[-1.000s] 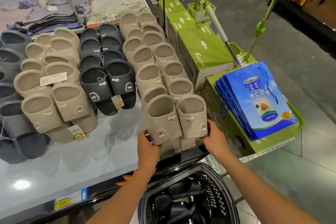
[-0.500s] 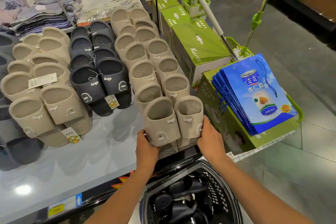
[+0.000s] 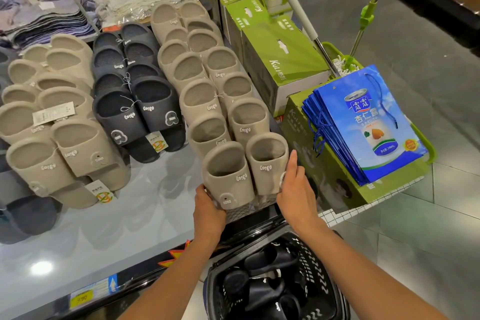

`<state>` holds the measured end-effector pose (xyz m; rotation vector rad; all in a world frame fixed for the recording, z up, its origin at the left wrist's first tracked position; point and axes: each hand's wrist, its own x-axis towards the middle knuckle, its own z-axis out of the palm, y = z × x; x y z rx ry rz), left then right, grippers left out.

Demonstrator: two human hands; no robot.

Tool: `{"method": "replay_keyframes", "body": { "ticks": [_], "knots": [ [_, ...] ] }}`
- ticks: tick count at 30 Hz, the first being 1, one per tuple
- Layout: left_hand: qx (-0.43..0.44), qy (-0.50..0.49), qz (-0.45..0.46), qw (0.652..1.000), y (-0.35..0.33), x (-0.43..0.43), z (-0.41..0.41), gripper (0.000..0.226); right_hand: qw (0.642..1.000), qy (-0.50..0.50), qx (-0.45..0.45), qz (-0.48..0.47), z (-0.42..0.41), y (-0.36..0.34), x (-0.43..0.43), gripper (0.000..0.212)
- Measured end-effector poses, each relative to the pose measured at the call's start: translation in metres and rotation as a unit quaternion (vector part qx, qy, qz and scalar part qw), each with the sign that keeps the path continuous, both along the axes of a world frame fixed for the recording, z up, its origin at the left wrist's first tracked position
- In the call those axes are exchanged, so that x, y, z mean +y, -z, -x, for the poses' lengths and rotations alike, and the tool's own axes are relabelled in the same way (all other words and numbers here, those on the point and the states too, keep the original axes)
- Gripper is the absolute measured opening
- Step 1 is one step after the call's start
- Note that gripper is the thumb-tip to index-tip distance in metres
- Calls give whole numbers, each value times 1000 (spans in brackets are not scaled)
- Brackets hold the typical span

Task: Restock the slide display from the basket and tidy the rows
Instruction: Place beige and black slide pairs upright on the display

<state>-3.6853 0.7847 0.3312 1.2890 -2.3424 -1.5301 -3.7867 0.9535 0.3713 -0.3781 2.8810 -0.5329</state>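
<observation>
A beige pair of slides [image 3: 241,171] sits at the front end of the right-hand beige row [image 3: 207,80] on the display table [image 3: 130,215]. My left hand [image 3: 207,210] grips the pair's left side and front. Against its right side presses my right hand [image 3: 294,189], fingers flat. A black row [image 3: 135,96] and another beige row [image 3: 54,122] lie to the left. The black basket [image 3: 327,288] below my arms holds several black slides [image 3: 265,283].
Green boxes [image 3: 275,60] and a stack of blue gift bags [image 3: 368,125] stand right of the table. Mop handles [image 3: 301,8] lean behind them. Grey slides [image 3: 28,215] lie at the far left, folded textiles [image 3: 52,18] at the back. A yellow price tag [image 3: 81,299] marks the front edge.
Both hands have pushed the front beige pair slightly back into its row. My right hand's fingers have stretched up along the right slide.
</observation>
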Motion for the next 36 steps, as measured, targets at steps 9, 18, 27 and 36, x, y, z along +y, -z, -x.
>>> {"method": "replay_keyframes", "body": {
  "ticks": [9,18,27,36],
  "knots": [
    [-11,23,3,1000,2,-1,1,63,999,-27,-19,-27,2,5,-1,115],
    [-9,25,-12,1000,4,-1,-3,65,999,-35,-35,-8,1,3,3,109],
    [-29,47,4,998,5,-3,-1,70,999,-40,-27,17,-5,0,6,104],
    [-52,49,-11,997,-2,-5,-1,92,998,-32,-36,31,-6,-3,6,103]
  ]
}}
